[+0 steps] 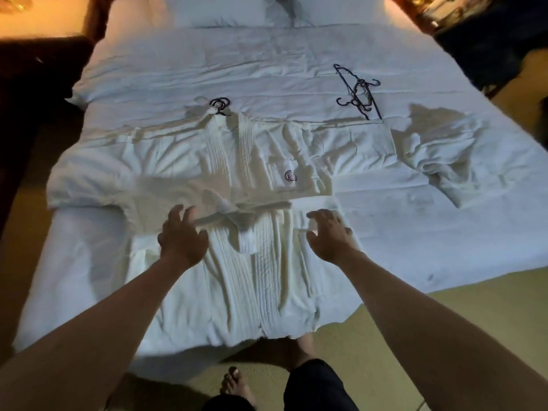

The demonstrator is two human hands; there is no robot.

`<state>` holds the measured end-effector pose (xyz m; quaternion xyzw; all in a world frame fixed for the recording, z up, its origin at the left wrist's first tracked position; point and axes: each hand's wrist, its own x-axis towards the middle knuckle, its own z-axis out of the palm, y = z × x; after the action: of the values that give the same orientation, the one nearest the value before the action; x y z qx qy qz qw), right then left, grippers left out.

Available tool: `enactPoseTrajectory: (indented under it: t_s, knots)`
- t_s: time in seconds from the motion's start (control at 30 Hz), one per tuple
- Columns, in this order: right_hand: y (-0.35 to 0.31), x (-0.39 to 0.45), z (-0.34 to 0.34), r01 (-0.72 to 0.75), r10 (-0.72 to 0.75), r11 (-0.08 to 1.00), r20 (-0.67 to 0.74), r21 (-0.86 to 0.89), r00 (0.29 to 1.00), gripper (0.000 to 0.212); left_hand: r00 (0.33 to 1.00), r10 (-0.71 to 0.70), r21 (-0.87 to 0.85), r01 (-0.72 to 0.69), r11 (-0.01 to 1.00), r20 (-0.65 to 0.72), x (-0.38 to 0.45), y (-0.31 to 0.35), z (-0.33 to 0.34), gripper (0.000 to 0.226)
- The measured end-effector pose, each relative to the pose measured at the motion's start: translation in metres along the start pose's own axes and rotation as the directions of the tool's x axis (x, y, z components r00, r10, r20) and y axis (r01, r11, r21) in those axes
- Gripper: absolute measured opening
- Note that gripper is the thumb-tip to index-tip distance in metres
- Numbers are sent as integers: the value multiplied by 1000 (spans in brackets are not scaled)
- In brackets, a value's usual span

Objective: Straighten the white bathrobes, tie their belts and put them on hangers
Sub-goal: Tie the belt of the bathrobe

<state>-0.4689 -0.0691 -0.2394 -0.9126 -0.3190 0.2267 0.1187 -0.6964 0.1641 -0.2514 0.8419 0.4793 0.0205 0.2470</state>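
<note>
White terry bathrobe (237, 179) lies flat along the foot of the bed (385, 221), belt (237, 209) knotted at the waist.
Both hands hover spread over the waist, the left hand (182, 238) by the belt's end, the right hand (329, 235) over the right side, neither pinching anything. It looks soft, floppy and fairly heavy (cloth that sags from 1 point), so I would lift it by the shoulders near the hanger hooks (220, 105). On the chest pocket sits a dark red arc logo (290, 175); no lettering is readable. Spare hangers (358, 93) lie near.
</note>
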Motion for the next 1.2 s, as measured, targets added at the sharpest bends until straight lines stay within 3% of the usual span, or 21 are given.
enactPoseTrajectory:
  t_s: [0.13, 0.23, 0.37, 0.67, 0.93, 1.2]
  knots:
    - [0, -60, -35, 38, -39, 984, 4, 176, 999, 34, 945, 314, -96, -305, 947, 92, -34, 62, -26, 51]
    - [12, -99, -62, 32, 6, 945, -115, 326, 993, 29, 882, 456, -135, -440, 888, 124, -52, 100, -34, 42]
    - [41, -141, -97, 49, 57, 915, -249, 399, 967, 25, 794, 590, -127, -577, 807, 144, -79, 159, -35, 40]
    - [124, -164, -167, 44, 64, 903, -236, 427, 970, 26, 752, 644, -201, -615, 763, 141, -109, 262, -4, 40]
    - [204, -160, -211, 21, 58, 901, -169, 434, 984, 25, 779, 615, -252, -575, 778, 121, -131, 355, 43, 38]
    - [246, -122, -227, 8, 60, 892, -136, 452, 989, 27, 786, 593, -234, -551, 801, 177, -115, 394, 73, 37]
